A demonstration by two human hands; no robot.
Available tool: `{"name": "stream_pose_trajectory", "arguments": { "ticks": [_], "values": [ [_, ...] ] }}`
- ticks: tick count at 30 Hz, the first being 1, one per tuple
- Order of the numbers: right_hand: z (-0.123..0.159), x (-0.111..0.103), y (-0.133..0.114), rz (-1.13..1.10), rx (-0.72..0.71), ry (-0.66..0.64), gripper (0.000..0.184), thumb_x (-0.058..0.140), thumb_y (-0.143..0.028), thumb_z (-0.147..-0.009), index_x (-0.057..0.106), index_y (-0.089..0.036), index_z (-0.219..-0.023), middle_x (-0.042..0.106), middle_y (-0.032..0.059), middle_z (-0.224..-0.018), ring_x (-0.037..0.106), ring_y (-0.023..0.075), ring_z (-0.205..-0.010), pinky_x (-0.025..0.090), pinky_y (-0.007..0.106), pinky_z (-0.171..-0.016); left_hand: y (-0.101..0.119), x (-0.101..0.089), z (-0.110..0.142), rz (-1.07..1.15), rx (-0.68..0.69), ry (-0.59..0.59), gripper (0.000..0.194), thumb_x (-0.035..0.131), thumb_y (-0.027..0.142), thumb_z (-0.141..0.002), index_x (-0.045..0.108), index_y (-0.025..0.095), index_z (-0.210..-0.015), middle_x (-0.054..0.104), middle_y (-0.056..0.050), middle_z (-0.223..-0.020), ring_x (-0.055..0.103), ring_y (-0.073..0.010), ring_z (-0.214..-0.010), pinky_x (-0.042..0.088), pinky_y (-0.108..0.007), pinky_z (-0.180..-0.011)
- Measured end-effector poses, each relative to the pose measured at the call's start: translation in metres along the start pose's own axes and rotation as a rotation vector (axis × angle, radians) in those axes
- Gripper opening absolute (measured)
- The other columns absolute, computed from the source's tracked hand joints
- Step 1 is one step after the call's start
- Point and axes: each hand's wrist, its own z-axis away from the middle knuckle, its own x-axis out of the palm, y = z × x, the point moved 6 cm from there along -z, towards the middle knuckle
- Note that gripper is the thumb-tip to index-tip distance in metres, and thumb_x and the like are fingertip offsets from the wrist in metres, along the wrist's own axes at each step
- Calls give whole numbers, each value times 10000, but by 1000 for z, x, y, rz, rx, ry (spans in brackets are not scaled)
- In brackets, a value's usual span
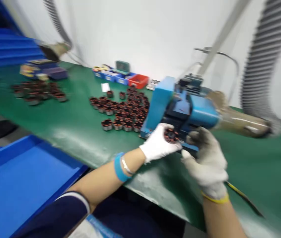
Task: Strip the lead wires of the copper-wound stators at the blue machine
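Note:
My left hand (158, 142), in a white glove, grips a motor stator (171, 135) wound with copper, holding it in front of a blue bench machine (180, 107). Just right of it is my right hand (206, 162), in a greyish-white glove with a yellow cuff. Its thumb and fingers are spread apart around a gap, and I see nothing between them; the fingertips are blurred. To the left of the machine, many similar stators (128, 109) stand grouped on the green table (81, 122).
Another stator cluster (37, 92) lies at the far left. Behind are blue bins (110, 76) and a red tray (138, 81). A grey duct hose (261, 56) hangs at right above a brownish nozzle (244, 121). A blue crate (31, 185) sits at lower left, a thin tool (244, 196) at right.

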Motion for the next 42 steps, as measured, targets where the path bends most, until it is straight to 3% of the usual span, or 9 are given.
{"name": "stream_pose_trajectory", "arguments": {
  "ticks": [4, 9, 20, 24, 28, 32, 35, 38, 42],
  "values": [
    [-6, 3, -9, 159, -159, -8, 704, 593, -185, -766, 356, -260, -1424, 648, 53, -1055, 665, 192, -853, 598, 376, -789, 4, 9, -3, 47, 14, -128, 612, 762, 146, -621, 436, 162, -1138, 657, -64, -1009, 665, -191, -939, 541, -388, -896],
    [-6, 5, -27, 318, -418, -73, 755, 509, -91, -765, 290, -254, -1469, 679, 53, -984, 665, 216, -855, 586, 374, -777, 9, 12, 0, -134, 208, -119, 471, 689, 77, -660, 495, 165, -1079, 655, -69, -1043, 646, -198, -1005, 529, -377, -920],
    [-5, 10, -30, 497, -418, -241, 594, 434, -99, -794, 416, -153, -1386, 658, 72, -868, 619, 233, -774, 558, 385, -723, 16, 13, -1, -282, 366, -282, 438, 618, 51, -652, 488, 169, -1054, 630, -51, -985, 641, -183, -932, 543, -321, -849],
    [-2, 11, -26, 368, -282, -194, 607, 495, -130, -757, 457, -193, -1360, 639, 46, -842, 610, 210, -746, 554, 362, -712, 14, 14, 1, -278, 316, -277, 452, 658, 81, -640, 482, 181, -1044, 632, -49, -988, 642, -179, -918, 548, -316, -836],
    [-3, -2, 3, -152, 127, 146, 554, 548, -179, -731, 486, -208, -1281, 578, -14, -783, 576, 130, -648, 553, 291, -651, 10, 14, 5, -134, 252, -96, 512, 682, 128, -631, 450, 178, -1086, 628, -55, -996, 652, -170, -885, 555, -332, -832],
    [-10, -2, 30, -634, 409, 221, 476, 542, -240, -687, 507, -206, -1161, 423, -83, -665, 464, 74, -509, 567, 313, -652, 9, 9, 5, -106, 286, 72, 528, 685, 154, -618, 445, 174, -1088, 616, -77, -1037, 654, -184, -905, 551, -370, -862],
    [-11, -6, 30, -624, 425, 242, 435, 620, -278, -669, 537, -227, -1094, 510, -51, -750, 532, 94, -594, 549, 295, -642, 10, 1, 3, -213, 356, 197, 522, 687, 143, -622, 448, 188, -1084, 610, -75, -1044, 651, -198, -927, 549, -381, -868],
    [-6, 3, 17, -437, 340, 94, 348, 702, -323, -696, 606, -216, -1013, 616, 11, -847, 587, 147, -721, 511, 279, -627, 12, -1, 6, -348, 443, 264, 533, 680, 120, -636, 438, 206, -1104, 606, -66, -1059, 647, -201, -955, 543, -372, -886],
    [1, 19, 13, -430, 394, -18, 172, 614, -363, -814, 639, -193, -824, 604, -2, -673, 535, 125, -584, 457, 261, -548, 13, 4, 13, -357, 499, 256, 546, 678, 116, -628, 424, 218, -1100, 610, -47, -1017, 652, -177, -881, 555, -334, -816]
  ]
}}
